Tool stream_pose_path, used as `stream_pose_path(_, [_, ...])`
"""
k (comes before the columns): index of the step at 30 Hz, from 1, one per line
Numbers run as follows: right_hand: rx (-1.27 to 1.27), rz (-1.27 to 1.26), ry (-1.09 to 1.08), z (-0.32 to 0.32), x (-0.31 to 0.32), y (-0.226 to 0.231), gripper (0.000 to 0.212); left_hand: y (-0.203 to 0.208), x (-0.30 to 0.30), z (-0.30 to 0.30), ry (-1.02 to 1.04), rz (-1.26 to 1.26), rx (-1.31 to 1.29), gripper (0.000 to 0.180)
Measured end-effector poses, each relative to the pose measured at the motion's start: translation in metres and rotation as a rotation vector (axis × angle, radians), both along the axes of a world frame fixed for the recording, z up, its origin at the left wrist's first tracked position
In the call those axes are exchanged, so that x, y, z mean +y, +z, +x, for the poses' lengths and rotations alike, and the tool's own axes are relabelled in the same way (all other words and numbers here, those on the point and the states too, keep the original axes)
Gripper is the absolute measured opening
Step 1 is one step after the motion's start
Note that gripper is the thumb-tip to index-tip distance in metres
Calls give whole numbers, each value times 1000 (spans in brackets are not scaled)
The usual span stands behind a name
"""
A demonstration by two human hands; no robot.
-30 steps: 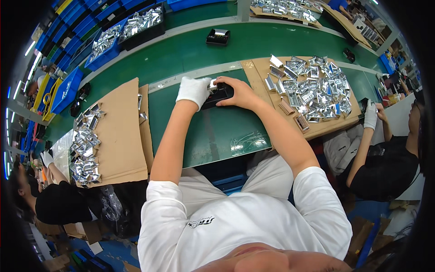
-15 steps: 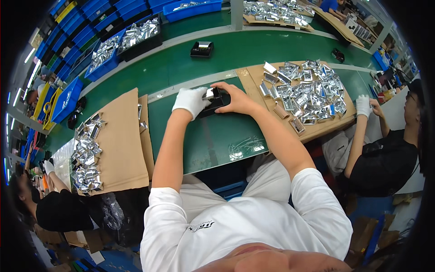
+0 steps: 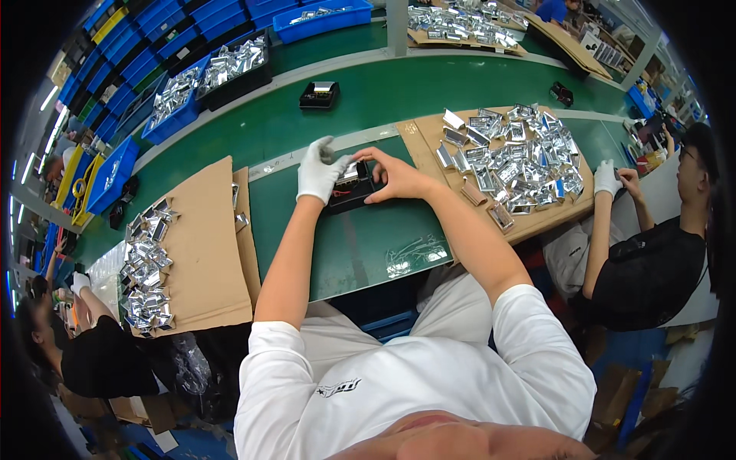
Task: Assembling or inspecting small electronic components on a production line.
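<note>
In front of me, over the green work surface [image 3: 337, 264], is an open black plastic housing [image 3: 351, 202]. Inside it show a shiny metal piece and a bit of red wire. My bare right hand [image 3: 399, 178] grips the housing from its right side, thumb at the near edge and fingers at the far edge. At its left edge is my white-gloved left hand [image 3: 316, 172], fingers raised and apart, thumb toward the housing. I see nothing held in the glove, though its palm side is partly hidden.
Bent silver metal pieces [image 3: 521, 165] cover cardboard on the right; more pieces [image 3: 147, 264] lie on the left cardboard [image 3: 207, 261]. Another black housing [image 3: 319, 95] rides the green conveyor belt [image 3: 429, 84]. Filled bins [image 3: 172, 100] stand far left. Co-workers sit at both sides.
My left hand has lifted off the metal piece in the housing, its fingers spreading upward. The housing has shifted slightly nearer and left. On the belt, the other housing has moved left.
</note>
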State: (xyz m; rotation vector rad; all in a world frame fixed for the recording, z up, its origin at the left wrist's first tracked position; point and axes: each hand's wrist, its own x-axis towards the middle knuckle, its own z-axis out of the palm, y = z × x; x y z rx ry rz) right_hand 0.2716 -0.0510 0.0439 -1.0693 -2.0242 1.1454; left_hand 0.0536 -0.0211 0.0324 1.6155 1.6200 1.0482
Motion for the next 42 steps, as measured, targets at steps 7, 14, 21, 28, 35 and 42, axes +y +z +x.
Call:
stream_pose_path(7, [263, 165, -481, -7, 9, -21, 72, -34, 15, -22, 145, 250, -276, 32])
stream_pose_path(14, [-569, 467, -303, -11, 2, -39, 47, -4, -12, 0, -116, 111, 362, 25])
stream_pose_path(21, [-486, 387, -294, -11, 2, -34, 37, -4, -12, -4, -108, 106, 297, 21])
stream_pose_path(28, [-493, 409, -300, -10, 2, -35, 38, -5, -12, -4, -112, 120, 304, 22])
stream_pose_path(35, [-500, 394, -295, -11, 2, -33, 38, -3, -13, -4, -111, 101, 306, 22])
stream_pose_path(42, [-510, 395, -298, -10, 2, -33, 39, -2, -13, -3, -106, 87, 298, 23])
